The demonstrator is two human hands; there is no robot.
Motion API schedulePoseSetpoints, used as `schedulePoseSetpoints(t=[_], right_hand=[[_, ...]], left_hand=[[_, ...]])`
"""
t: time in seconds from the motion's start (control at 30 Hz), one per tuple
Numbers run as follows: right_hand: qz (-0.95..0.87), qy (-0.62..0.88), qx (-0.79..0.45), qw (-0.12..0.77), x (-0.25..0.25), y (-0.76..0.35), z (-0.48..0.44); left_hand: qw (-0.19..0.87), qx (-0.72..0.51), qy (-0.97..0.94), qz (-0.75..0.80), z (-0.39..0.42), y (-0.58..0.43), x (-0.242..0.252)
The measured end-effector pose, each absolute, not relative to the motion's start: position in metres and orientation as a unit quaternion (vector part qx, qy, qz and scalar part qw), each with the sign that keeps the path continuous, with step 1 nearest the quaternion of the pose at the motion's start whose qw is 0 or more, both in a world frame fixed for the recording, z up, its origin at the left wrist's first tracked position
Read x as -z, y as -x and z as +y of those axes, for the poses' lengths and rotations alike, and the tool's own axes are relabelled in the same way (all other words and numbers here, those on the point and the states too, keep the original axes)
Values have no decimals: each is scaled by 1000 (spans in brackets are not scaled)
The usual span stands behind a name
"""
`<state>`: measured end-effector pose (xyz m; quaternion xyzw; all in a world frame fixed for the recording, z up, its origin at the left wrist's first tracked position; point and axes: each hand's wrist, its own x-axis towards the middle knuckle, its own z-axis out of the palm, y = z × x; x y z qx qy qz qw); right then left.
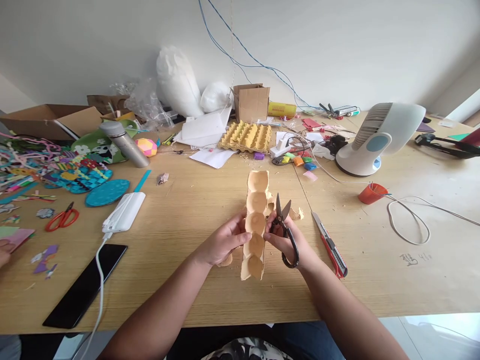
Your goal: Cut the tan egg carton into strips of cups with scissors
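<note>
A cut strip of egg carton [255,223], pale yellow with a single row of cups, is held lengthwise above the table. My left hand [229,239] grips its left edge, thumb over the rim. On the other side my right hand [281,235] pinches the strip's right edge while also holding black-handled scissors [287,230]. The scissor blades point up and away, slightly apart, clear of the carton. Torn carton scraps [297,214] lie just beyond my right hand, and another carton piece [225,261] shows partly under my left hand.
A utility knife [330,245] lies to the right, near an orange cup [372,193] and a white fan [375,140]. Yellow egg trays [246,137] stand at the back. Leftward are red scissors [62,218], a power bank [123,211], a phone [86,285] and another person's hand [4,251].
</note>
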<state>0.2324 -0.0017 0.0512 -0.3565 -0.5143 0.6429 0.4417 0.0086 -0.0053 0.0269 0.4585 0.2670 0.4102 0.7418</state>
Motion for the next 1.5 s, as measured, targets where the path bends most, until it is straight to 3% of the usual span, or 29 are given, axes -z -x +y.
schedulePoseSetpoints(t=[0.63, 1.5], right_hand=[[-546, 357, -595, 469, -43, -231, -4], [-705, 391, -261, 531, -34, -228, -14]], left_hand=[[724, -435, -471, 254, -3, -14, -23], [736, -445, -442, 255, -7, -19, -27]])
